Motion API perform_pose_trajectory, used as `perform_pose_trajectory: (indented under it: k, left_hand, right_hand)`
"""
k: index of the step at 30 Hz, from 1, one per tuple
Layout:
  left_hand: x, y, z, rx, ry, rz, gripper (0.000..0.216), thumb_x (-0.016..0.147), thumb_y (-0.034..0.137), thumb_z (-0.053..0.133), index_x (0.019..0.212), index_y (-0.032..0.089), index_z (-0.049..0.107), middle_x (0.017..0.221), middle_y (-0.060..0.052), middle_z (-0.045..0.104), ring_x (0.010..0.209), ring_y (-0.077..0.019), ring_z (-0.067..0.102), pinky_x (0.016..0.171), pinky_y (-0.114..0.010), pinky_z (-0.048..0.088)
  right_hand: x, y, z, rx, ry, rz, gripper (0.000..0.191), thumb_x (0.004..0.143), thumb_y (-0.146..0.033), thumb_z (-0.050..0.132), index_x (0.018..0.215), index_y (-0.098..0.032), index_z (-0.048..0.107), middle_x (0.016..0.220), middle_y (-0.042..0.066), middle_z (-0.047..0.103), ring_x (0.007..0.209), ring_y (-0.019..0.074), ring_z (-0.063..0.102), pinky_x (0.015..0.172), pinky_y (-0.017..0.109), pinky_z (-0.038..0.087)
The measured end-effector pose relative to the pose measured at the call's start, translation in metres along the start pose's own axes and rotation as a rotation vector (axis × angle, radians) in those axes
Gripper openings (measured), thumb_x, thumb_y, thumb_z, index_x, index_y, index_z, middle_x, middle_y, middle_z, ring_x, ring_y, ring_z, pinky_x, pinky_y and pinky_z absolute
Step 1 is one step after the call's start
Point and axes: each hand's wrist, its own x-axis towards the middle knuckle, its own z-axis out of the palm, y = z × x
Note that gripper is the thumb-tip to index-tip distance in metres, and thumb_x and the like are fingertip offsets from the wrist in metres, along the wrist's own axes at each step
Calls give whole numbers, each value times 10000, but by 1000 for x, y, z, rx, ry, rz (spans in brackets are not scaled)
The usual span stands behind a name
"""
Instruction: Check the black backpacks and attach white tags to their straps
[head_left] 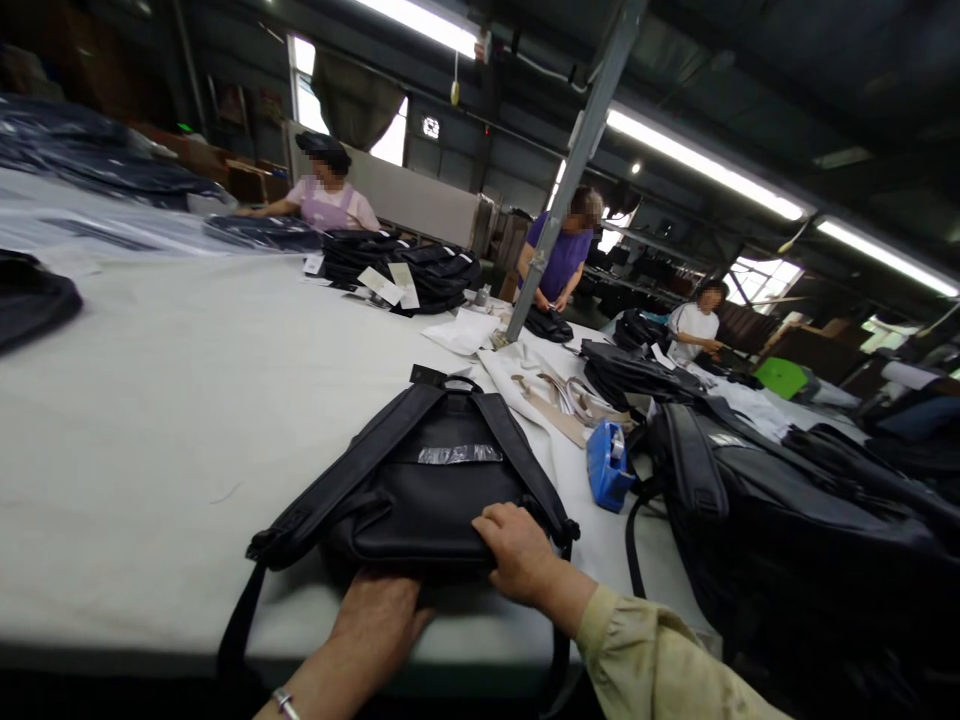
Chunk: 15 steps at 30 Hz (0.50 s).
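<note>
A black backpack (427, 480) lies back-side up at the near edge of the white table (172, 400), its shoulder straps spread and a strip of clear tape across the panel. My right hand (517, 550) grips the backpack's near bottom edge, fingers curled over it. My left hand (379, 615) reaches under the same edge, with its fingers tucked beneath the bag and hidden.
A blue tape dispenser (607, 462) sits right of the backpack, beside a heap of black bags (787, 510). Beige straps (555, 395) lie behind. A metal pole (570, 170) rises from the table. Three people work at stacks of black bags (405, 265) farther back.
</note>
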Motion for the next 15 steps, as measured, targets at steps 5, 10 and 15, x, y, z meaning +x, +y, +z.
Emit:
perform_pose_trajectory:
  k: [5,10,15]
  left_hand:
    - [2,3,-4,63,-28,-16,527,781,275,585,1290,144,613,1237,-191,676,1201,-377,589,1074,-529,399]
    - [0,14,-16,103,-98,-16,376,812,256,520,1105,97,695,1025,-220,728,1067,-389,654,968,-545,463]
    - [-7,39,-4,155,-80,35,438,792,63,439,1138,124,700,1142,-199,701,1101,-364,636,977,-547,467]
  right_hand:
    - [-6,9,-6,-147,32,-66,145,788,-120,559,925,-150,593,952,89,594,849,221,487,751,355,414]
    - [0,-1,-11,-239,119,-245,68,880,-154,516,910,-157,577,915,83,576,807,217,457,655,363,348]
    - [-4,5,-5,-241,178,-242,42,893,-170,523,874,-171,560,891,76,571,780,209,458,626,359,329]
